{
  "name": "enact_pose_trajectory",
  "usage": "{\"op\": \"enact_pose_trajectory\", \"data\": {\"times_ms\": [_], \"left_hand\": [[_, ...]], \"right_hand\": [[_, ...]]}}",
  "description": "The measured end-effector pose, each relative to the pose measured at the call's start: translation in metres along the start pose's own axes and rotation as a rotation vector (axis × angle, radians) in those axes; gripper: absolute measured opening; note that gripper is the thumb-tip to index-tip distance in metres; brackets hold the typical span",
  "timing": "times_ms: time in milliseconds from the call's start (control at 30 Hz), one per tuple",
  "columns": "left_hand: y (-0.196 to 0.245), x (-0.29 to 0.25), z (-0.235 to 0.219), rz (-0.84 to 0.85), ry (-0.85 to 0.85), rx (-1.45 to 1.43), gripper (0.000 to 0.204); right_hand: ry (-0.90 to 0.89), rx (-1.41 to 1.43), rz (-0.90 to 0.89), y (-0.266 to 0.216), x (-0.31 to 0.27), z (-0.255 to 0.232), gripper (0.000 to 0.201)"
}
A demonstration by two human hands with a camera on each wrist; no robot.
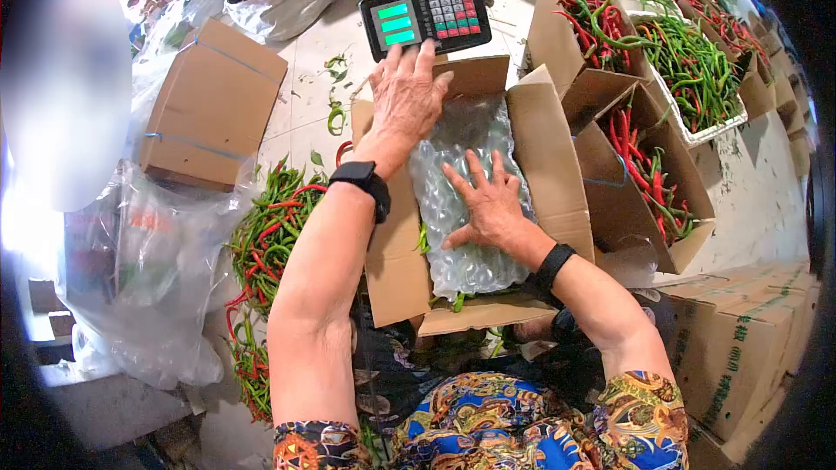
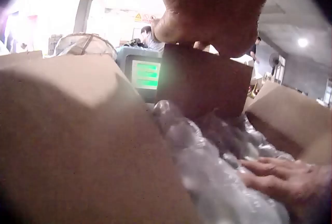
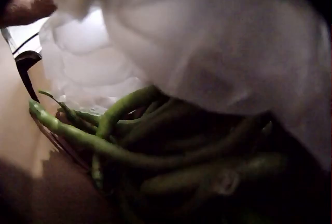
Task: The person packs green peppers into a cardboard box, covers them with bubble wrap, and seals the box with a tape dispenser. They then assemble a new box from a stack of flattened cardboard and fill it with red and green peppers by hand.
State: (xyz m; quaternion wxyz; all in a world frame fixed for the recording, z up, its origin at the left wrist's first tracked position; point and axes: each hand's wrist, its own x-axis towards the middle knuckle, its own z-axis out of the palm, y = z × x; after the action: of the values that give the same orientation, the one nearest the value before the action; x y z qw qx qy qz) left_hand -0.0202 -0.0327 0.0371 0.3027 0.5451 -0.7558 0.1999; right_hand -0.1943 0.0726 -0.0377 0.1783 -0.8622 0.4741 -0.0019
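My right hand [image 1: 495,206] presses flat, fingers spread, on a clear sheet of air-bubble wrap [image 1: 470,271] that covers the contents of an open cardboard box [image 1: 550,161]. Under the wrap, green chili peppers [image 3: 124,148] show in the right wrist view. My left hand [image 1: 406,94] reaches over the box's far left corner, its fingers extended. Its fingertips overlap the lower edge of a scale display [image 1: 477,10] with lit green readouts and a keypad. In the left wrist view this hand hangs above the far flap [image 2: 202,81].
Loose red and green chilies [image 1: 277,235] lie left of the box. Boxes of chilies [image 1: 649,178] and a white crate [image 1: 692,70] stand at right. A closed carton [image 1: 209,104] and a plastic bag [image 1: 144,278] are at left; stacked cartons [image 1: 736,357] are at lower right.
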Motion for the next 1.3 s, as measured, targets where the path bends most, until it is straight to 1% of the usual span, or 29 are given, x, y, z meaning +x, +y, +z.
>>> {"op": "enact_pose_trajectory", "data": {"times_ms": [33, 100, 133, 167, 200, 267, 300, 367, 400, 433, 467, 500, 533, 567, 600, 633, 700, 733, 767, 833, 867, 967, 1033, 1100, 1133, 1167, 1233, 1267, 1300], "left_hand": [[-0.001, 0.004, 0.002, 0.002, -0.003, -0.006, 0.040], [-0.002, 0.008, 0.003, -0.292, -0.619, -0.193, 0.041], [0.001, 0.006, 0.000, -0.249, -0.656, -0.172, 0.044], [0.001, -0.001, 0.003, -0.249, -0.665, -0.170, 0.044], [-0.001, -0.017, 0.012, -0.126, -0.664, -0.225, 0.045], [-0.011, -0.077, 0.065, 0.177, -0.473, -0.148, 0.054], [0.020, -0.091, 0.044, -0.047, -0.504, -0.102, 0.066], [0.046, -0.109, 0.034, -0.169, -0.564, -0.057, 0.073], [0.052, -0.114, 0.034, -0.193, -0.524, -0.074, 0.073], [0.055, -0.122, 0.031, -0.204, -0.541, -0.068, 0.073], [0.057, -0.126, 0.029, -0.193, -0.516, -0.084, 0.073], [0.057, -0.124, 0.029, -0.171, -0.484, -0.103, 0.073], [0.060, -0.126, 0.029, -0.161, -0.447, -0.118, 0.073], [0.061, -0.128, 0.030, -0.158, -0.449, -0.126, 0.073], [0.064, -0.128, 0.028, -0.145, -0.446, -0.118, 0.074], [0.066, -0.130, 0.027, -0.135, -0.441, -0.110, 0.075], [0.071, -0.130, 0.023, -0.117, -0.441, -0.101, 0.080], [0.073, -0.130, 0.018, -0.101, -0.482, -0.126, 0.082], [0.074, -0.131, 0.012, -0.087, -0.521, -0.145, 0.084], [0.074, -0.135, 0.008, -0.051, -0.519, -0.173, 0.087], [0.074, -0.136, 0.010, -0.042, -0.514, -0.177, 0.088], [0.074, -0.137, 0.012, -0.053, -0.503, -0.177, 0.088], [0.074, -0.137, 0.012, -0.048, -0.500, -0.177, 0.087], [0.075, -0.138, 0.013, -0.059, -0.496, -0.187, 0.086], [0.073, -0.138, 0.014, -0.055, -0.476, -0.186, 0.085], [0.072, -0.137, 0.014, -0.068, -0.490, -0.192, 0.085], [0.071, -0.139, 0.015, -0.057, -0.459, -0.217, 0.083], [0.071, -0.139, 0.015, -0.054, -0.429, -0.226, 0.082], [0.070, -0.139, 0.017, -0.060, -0.433, -0.235, 0.082]], "right_hand": [[-0.016, 0.006, -0.002, 0.000, 0.000, 0.000, 0.130], [-0.005, 0.022, 0.003, 0.001, -0.002, 0.001, 0.128], [-0.008, 0.017, 0.010, 0.001, -0.003, 0.001, 0.127], [-0.008, 0.008, 0.011, 0.000, -0.002, 0.001, 0.125], [0.033, 0.017, 0.001, 0.000, -0.002, 0.002, 0.119], [0.036, 0.012, -0.004, 0.002, -0.001, 0.005, 0.116], [0.042, -0.001, -0.009, 0.002, -0.002, 0.007, 0.114], [0.119, -0.046, -0.025, 0.001, -0.005, 0.013, 0.110], [0.142, -0.044, -0.043, 0.002, -0.009, 0.011, 0.109], [0.163, -0.041, -0.063, 0.002, -0.017, 0.009, 0.109], [0.132, -0.029, -0.073, 0.002, -0.023, 0.007, 0.102], [0.140, -0.027, -0.076, 0.004, -0.028, 0.004, 0.102], [0.101, -0.030, -0.119, 0.006, -0.038, 0.002, 0.097], [0.055, -0.038, -0.161, 0.008, -0.050, 0.001, 0.092], [0.122, 0.014, -0.222, 0.009, -0.064, -0.005, 0.082], [0.109, 0.008, -0.217, 0.010, -0.078, -0.008, 0.082], [-0.030, -0.001, -0.382, 0.011, -0.096, -0.015, 0.076], [0.001, 0.061, -0.378, 0.013, -0.099, -0.020, 0.062], [0.004, 0.060, -0.386, 0.016, -0.095, -0.022, 0.062], [-0.160, 0.287, -0.409, 0.019, -0.083, -0.030, 0.049], [-0.209, 0.279, -0.444, 0.019, -0.082, -0.034, 0.040], [-0.198, 0.291, -0.506, 0.013, -0.084, -0.045, 0.037], [-0.266, 0.330, -0.539, 0.016, -0.071, -0.040, 0.035], [-0.408, 0.428, -0.535, 0.010, -0.060, -0.034, 0.035], [-0.381, 0.415, -0.583, 0.006, -0.054, -0.029, 0.034], [-0.398, 0.424, -0.582, 0.001, -0.049, -0.028, 0.034], [-0.535, 0.222, -0.538, -0.008, -0.042, -0.029, 0.031], [-0.550, 0.226, -0.537, -0.010, -0.042, -0.022, 0.031], [-0.489, 0.144, -0.595, -0.010, -0.044, -0.014, 0.029]]}}
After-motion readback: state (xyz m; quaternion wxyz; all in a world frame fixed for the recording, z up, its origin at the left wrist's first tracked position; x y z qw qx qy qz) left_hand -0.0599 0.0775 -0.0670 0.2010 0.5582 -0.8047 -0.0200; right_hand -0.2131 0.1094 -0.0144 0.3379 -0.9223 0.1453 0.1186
